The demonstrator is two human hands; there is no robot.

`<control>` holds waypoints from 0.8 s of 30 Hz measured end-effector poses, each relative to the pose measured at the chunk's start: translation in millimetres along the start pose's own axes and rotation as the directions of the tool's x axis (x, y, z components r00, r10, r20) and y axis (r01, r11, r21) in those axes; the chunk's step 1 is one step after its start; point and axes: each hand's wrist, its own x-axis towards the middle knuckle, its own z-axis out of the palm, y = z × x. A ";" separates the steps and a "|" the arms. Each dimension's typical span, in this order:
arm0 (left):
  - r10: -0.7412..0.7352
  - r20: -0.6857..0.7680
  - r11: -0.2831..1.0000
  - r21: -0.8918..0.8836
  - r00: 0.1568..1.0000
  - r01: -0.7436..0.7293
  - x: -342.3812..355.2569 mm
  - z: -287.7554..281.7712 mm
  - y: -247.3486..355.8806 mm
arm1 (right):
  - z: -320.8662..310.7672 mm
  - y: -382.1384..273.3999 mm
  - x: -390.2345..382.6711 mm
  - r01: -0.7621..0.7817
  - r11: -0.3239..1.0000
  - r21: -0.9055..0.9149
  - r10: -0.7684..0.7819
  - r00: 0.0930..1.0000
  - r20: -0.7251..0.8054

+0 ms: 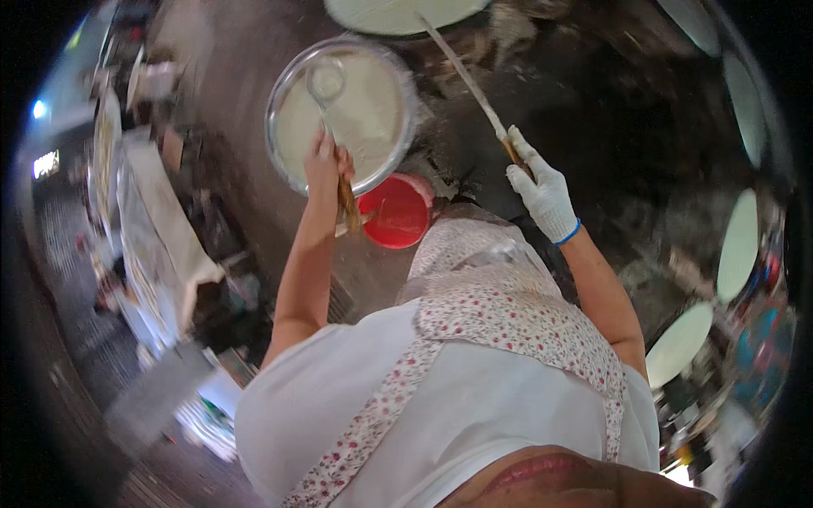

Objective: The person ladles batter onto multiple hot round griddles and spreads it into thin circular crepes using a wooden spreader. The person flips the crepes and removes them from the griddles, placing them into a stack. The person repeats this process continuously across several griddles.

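Note:
My bare left hand (326, 162) is closed round the wooden handle of a ladle (325, 89). The ladle's round bowl is over a wide metal basin (273, 135) of pale, creamy batter (373, 110). My right hand (540, 184), in a white glove with a blue cuff edge, grips a long thin spatula (464, 74) by its brown handle. The spatula slants away to the upper left, its tip overlapping a large pale round sheet (398, 15) at the far edge. Whether the tip touches the sheet, I cannot tell.
A red bucket (394, 222) stands just nearer than the basin, with a stick-like thing at its rim. Several pale round sheets, such as one oval-looking sheet (680, 343), stand along the right. To the left is a long covered table (161, 212), blurred.

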 end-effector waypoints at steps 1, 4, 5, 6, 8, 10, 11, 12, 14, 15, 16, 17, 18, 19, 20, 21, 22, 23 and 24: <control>0.113 -0.133 0.989 0.106 0.985 -0.099 26.9 -28.5 -19.8 | 24.3 1.2 13.9 0.015 0.998 -0.055 -0.010 0.995 0.096; 0.602 -0.269 0.520 0.847 0.752 -0.114 130.5 -134.7 -129.4 | 90.8 17.3 54.2 0.113 0.966 -0.232 -0.040 0.954 0.298; 0.442 -0.283 0.526 0.851 0.851 0.009 130.0 -120.7 -161.7 | 94.0 29.4 67.3 0.096 0.943 -0.317 0.014 0.945 0.327; 0.265 -0.282 0.504 0.855 0.922 0.117 125.3 -110.3 -180.2 | 108.1 31.8 77.5 0.074 0.914 -0.399 0.071 0.939 0.338; 0.275 -0.220 0.732 0.680 0.936 -0.055 69.8 -97.4 -207.8 | 108.6 39.1 95.0 0.196 0.856 -0.479 0.011 0.918 0.396; 0.299 -0.240 0.854 0.499 0.924 -0.147 42.2 -102.0 -187.6 | 137.7 21.4 118.1 0.277 0.841 -0.465 -0.047 0.893 0.447; 0.286 -0.284 0.894 0.422 0.915 -0.148 32.1 -97.8 -155.7 | 153.3 13.1 125.8 0.307 0.833 -0.460 -0.066 0.881 0.468; 0.179 -0.318 0.973 0.196 0.931 -0.120 28.9 -97.6 -151.1 | 173.9 -0.3 133.7 0.241 0.816 -0.526 0.065 0.864 0.498; -0.114 -0.251 0.908 -0.418 0.961 -0.002 45.4 -90.0 -164.4 | 187.6 17.3 133.1 0.330 0.773 -0.542 0.009 0.848 0.529; -0.237 -0.082 0.681 -0.725 0.968 0.105 63.6 -79.8 -171.4 | 189.3 31.4 133.6 0.368 0.746 -0.555 -0.023 0.848 0.530; -0.224 0.093 0.406 -0.896 0.970 0.180 69.4 -68.9 -165.0 | 186.7 48.1 120.0 0.343 0.804 -0.486 -0.075 0.869 0.489; -0.156 0.263 0.077 -0.958 0.952 0.277 60.5 -54.7 -161.0 | 181.3 60.1 111.7 0.151 0.742 -0.653 0.191 0.886 0.422; -0.029 0.393 -0.251 -0.893 0.919 0.374 50.3 -45.1 -152.8 | 177.6 43.3 98.1 0.126 0.738 -0.663 0.220 0.883 0.414; -0.004 0.382 -0.283 -0.887 0.924 0.366 41.3 -39.4 -146.1 | 174.5 26.7 83.1 0.099 0.734 -0.672 0.250 0.881 0.403; 0.026 0.382 -0.313 -0.875 0.924 0.370 32.2 -29.5 -134.6 | 166.4 29.9 71.9 0.103 0.830 -0.548 0.161 0.897 0.412; 0.053 0.374 -0.330 -0.868 0.926 0.370 21.0 -23.3 -115.8 | 166.8 10.5 66.6 0.088 0.839 -0.537 0.164 0.900 0.404; 0.099 0.309 -0.355 -0.877 0.946 0.324 6.3 -15.4 -97.7 | 165.6 -11.8 60.1 0.071 0.848 -0.525 0.168 0.904 0.394; 0.166 0.292 -0.358 -0.872 0.942 0.333 -6.3 -11.4 -70.9 | 166.2 -30.6 53.7 0.062 0.860 -0.507 0.160 0.910 0.383; 0.229 0.284 -0.359 -0.864 0.931 0.352 -20.3 -8.7 -43.3 | 164.8 -31.8 49.0 0.240 0.876 -0.418 -0.070 0.921 0.384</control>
